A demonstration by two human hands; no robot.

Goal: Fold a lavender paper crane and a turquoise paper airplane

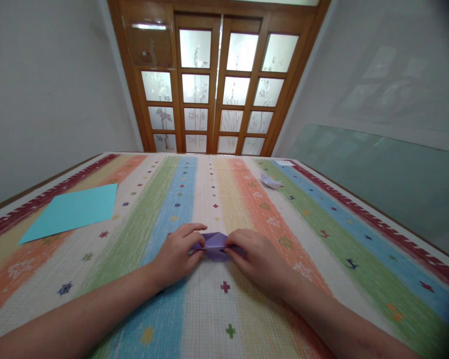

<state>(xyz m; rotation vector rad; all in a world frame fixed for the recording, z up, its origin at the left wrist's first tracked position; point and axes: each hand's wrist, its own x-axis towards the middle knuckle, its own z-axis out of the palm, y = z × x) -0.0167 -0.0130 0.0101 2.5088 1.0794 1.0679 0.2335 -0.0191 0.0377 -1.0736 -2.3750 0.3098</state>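
purple folded paper (214, 243) lies flat on striped mat (224, 309), near edge | left hand (177, 254) and right hand (260, 259) pinch its two ends, fingers clamped | step, judged: mid-fold, creasing | next calls for even pressure, aligned edges | cyan sheet (73, 209) far left, white folded piece (270, 181) beyond

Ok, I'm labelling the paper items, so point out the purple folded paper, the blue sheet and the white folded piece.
purple folded paper (214, 243), head view, middle.
blue sheet (73, 212), head view, centre.
white folded piece (270, 181), head view, middle.
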